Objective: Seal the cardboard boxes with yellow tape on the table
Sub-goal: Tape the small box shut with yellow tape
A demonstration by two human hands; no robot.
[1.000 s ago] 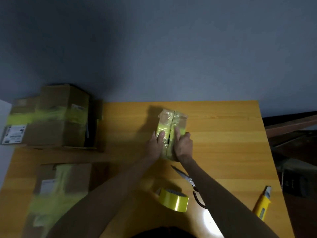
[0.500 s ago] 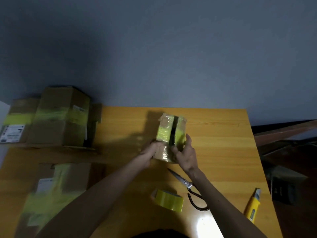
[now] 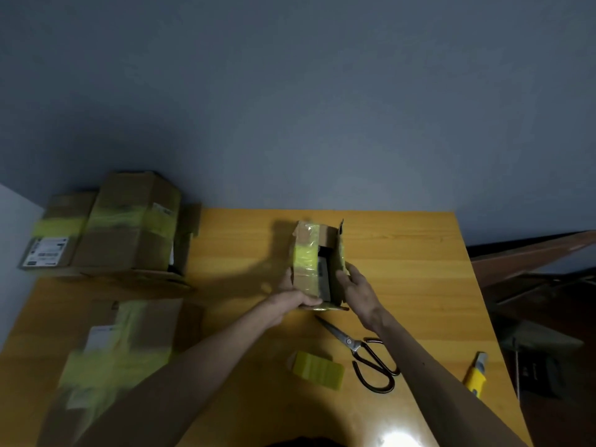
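Note:
A small cardboard box [image 3: 306, 253] with old yellow tape across it stands in the middle of the wooden table [image 3: 403, 269]. Its top flaps are spread apart, and a dark item shows inside the gap. My left hand [image 3: 290, 300] grips the box's near left corner. My right hand [image 3: 356, 287] holds the right flap, which stands up and outward. A roll of yellow tape [image 3: 319, 369] lies on the table near me, between my forearms.
Scissors [image 3: 361, 350] lie just right of the tape roll. A yellow utility knife [image 3: 476, 372] sits near the table's right edge. Taped cardboard boxes stand at the far left [image 3: 129, 221] and near left [image 3: 122, 346]. The wall rises behind the table.
The box's two top flaps, pressed together a second ago, have been pulled apart. My hands moved from the top seam to the box's near corner and right flap.

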